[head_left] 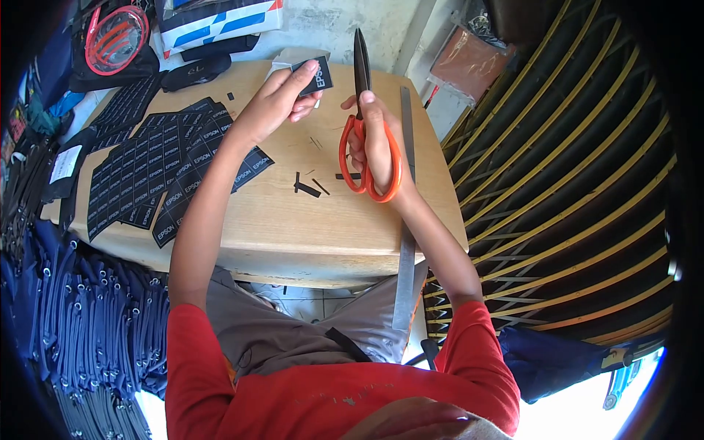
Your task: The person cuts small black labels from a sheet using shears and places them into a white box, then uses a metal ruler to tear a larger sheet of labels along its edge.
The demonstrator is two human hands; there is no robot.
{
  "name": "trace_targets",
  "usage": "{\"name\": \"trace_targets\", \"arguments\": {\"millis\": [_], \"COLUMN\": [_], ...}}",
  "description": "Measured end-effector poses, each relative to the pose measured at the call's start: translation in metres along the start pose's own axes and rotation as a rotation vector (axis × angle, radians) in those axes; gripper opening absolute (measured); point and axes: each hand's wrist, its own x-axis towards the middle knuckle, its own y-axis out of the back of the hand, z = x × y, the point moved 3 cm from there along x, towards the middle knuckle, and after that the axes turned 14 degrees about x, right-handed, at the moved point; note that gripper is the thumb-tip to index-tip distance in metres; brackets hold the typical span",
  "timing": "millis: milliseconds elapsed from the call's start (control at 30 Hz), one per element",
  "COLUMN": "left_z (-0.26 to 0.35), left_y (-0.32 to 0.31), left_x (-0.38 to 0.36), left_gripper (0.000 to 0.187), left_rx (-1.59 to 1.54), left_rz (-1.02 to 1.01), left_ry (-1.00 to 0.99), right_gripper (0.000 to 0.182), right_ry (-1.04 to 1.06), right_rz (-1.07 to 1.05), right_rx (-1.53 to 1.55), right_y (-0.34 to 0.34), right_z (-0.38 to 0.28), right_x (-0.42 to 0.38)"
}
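Note:
Between the thumb and fingers of my left hand (pixel 282 99) is a small black label (pixel 318 76) printed EPSON. My right hand (pixel 378 143) grips a pair of scissors (pixel 396 172) with orange handles. Their dark blades (pixel 361 66) point up and away from me, look closed, and stand just right of the label, apart from it. Several black sheets of EPSON labels (pixel 158 158) lie overlapped on the left of the wooden table (pixel 293 227). Thin black offcuts (pixel 308 189) are scattered on the tabletop below my hands.
A long metal ruler (pixel 407 271) lies along the table's right side and sticks out over the front edge. A black pouch (pixel 196 72) sits at the back left. Many dark blue strapped items (pixel 95 323) hang at left; a folding gate (pixel 557 183) stands at right.

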Motion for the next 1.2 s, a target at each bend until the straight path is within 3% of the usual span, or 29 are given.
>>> {"name": "trace_targets", "arguments": {"millis": [167,233,333,400,467,533,867,1133,1200], "left_z": [-0.004,-0.009,-0.011,-0.017,-0.022,-0.021,-0.027,-0.023,-0.021], "left_y": [-0.003,-0.003,-0.005,-0.009,-0.009,-0.010,-0.022,-0.015,-0.012], "left_x": [0.001,0.003,0.002,0.003,0.004,0.004,0.003,0.008,0.008], "left_gripper": [0.054,0.052,0.048,0.044,0.040,0.027,0.026,0.021,0.022], "left_rx": [0.048,0.063,0.084,0.101,0.117,0.199,0.243,0.206,0.185], "left_rz": [-0.018,-0.045,-0.073,-0.076,-0.080,-0.186,-0.270,-0.177,-0.073], "left_ry": [0.025,0.020,0.047,0.046,0.045,0.007,-0.076,-0.017,-0.045], "right_gripper": [0.060,0.060,0.056,0.050,0.047,0.046,0.044,0.043,0.042], "right_ry": [0.036,0.189,0.019,0.018,0.170,0.187,0.211,0.200,0.179], "right_rz": [0.027,0.002,0.001,0.014,0.018,0.024,0.004,0.014,0.007], "right_rx": [0.078,-0.032,0.107,0.162,0.160,0.138,0.178,0.127,0.132], "right_y": [0.000,0.000,0.001,0.003,0.007,0.009,0.012,0.016,0.015], "right_z": [0.009,0.009,0.005,0.006,0.010,0.008,0.008,0.013,0.015], "right_x": [0.006,0.010,0.007,0.008,0.012,0.011,0.013,0.017,0.017]}}
